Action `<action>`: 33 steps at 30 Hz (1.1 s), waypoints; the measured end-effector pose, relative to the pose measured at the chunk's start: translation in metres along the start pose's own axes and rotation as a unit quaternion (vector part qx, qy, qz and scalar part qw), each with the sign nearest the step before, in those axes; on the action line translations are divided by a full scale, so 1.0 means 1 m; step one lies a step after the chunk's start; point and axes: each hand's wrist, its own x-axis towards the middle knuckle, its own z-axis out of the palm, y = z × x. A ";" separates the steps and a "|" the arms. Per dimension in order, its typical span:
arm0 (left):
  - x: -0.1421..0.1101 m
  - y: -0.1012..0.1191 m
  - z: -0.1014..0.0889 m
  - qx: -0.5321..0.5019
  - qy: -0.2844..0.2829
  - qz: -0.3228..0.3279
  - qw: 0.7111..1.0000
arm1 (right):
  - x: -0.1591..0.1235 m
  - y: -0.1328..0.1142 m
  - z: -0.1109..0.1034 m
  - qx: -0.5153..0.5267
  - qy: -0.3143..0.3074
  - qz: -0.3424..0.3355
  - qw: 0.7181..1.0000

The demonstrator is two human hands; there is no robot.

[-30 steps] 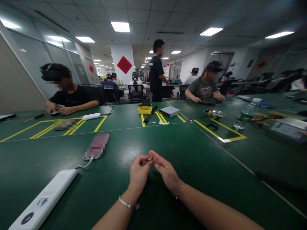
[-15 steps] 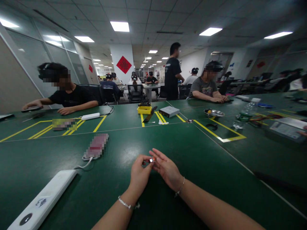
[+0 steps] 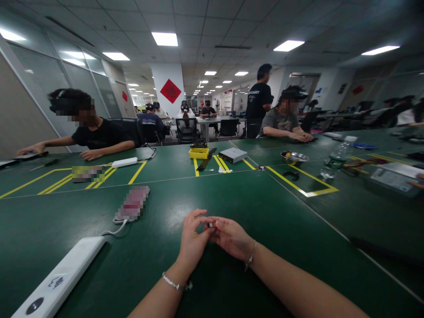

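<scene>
Over the near middle of the green table, a small orange and whitish object [image 3: 212,224] sits between my fingertips; it is too small to name. My right hand [image 3: 233,236] is closed, its thumb and fingers pinching the orange side. From the other side my left hand [image 3: 192,236] meets it, thumb and index fingertip at the whitish end, the other fingers loosely curled and lifted. Part of the object is hidden behind the fingers.
A phone [image 3: 132,203] is cabled to a white power bank [image 3: 62,276] at my left. Across the green table [image 3: 159,260] stand a yellow bin [image 3: 198,153], a grey box [image 3: 232,155], a metal bowl [image 3: 294,157] and a water bottle [image 3: 338,158]. Co-workers sit opposite.
The small object has turned in my fingers, and my right thumb has come onto it. My left fingers have lifted and loosened. The standing person has walked right; the left co-worker's arm has reached outward.
</scene>
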 end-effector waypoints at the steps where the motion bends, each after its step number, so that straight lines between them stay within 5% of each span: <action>1: 0.000 0.000 0.000 -0.004 -0.003 0.002 1.000 | 0.001 0.000 0.001 -0.009 0.004 -0.009 1.000; 6: 0.002 -0.003 -0.004 -0.001 -0.009 0.011 1.000 | 0.009 -0.018 -0.011 -0.151 0.122 -0.046 0.980; 8: 0.006 -0.010 -0.007 0.016 -0.004 -0.009 1.000 | 0.008 -0.040 -0.031 -0.304 0.230 -0.067 0.922; 10: 0.010 -0.018 -0.010 0.043 0.004 -0.043 0.998 | 0.001 -0.069 -0.059 -0.508 0.339 -0.096 0.786; 13: 0.014 -0.027 -0.012 0.074 0.003 -0.102 0.992 | -0.022 -0.110 -0.103 -0.734 0.428 -0.095 0.519; 14: 0.015 -0.029 -0.013 0.081 0.002 -0.116 0.990 | -0.032 -0.121 -0.116 -0.767 0.443 -0.076 0.458; 16: 0.015 -0.031 -0.013 0.091 -0.003 -0.126 0.988 | -0.049 -0.135 -0.138 -0.793 0.471 -0.024 0.387; 19: 0.015 -0.031 -0.012 0.101 -0.010 -0.117 0.988 | -0.067 -0.144 -0.159 -0.778 0.512 0.046 0.360; 24: 0.015 -0.029 -0.012 0.108 -0.018 -0.119 0.987 | -0.076 -0.142 -0.168 -0.718 0.566 0.100 0.392; 29: 0.013 -0.029 -0.011 0.130 -0.040 -0.106 0.985 | -0.068 -0.136 -0.157 -0.724 0.585 0.038 0.363; 31: 0.012 -0.028 -0.011 0.146 -0.069 -0.092 0.983 | -0.057 -0.130 -0.144 -0.750 0.560 0.001 0.352; 33: 0.011 -0.025 -0.011 0.157 -0.106 -0.077 0.979 | -0.042 -0.119 -0.127 -0.780 0.503 -0.035 0.371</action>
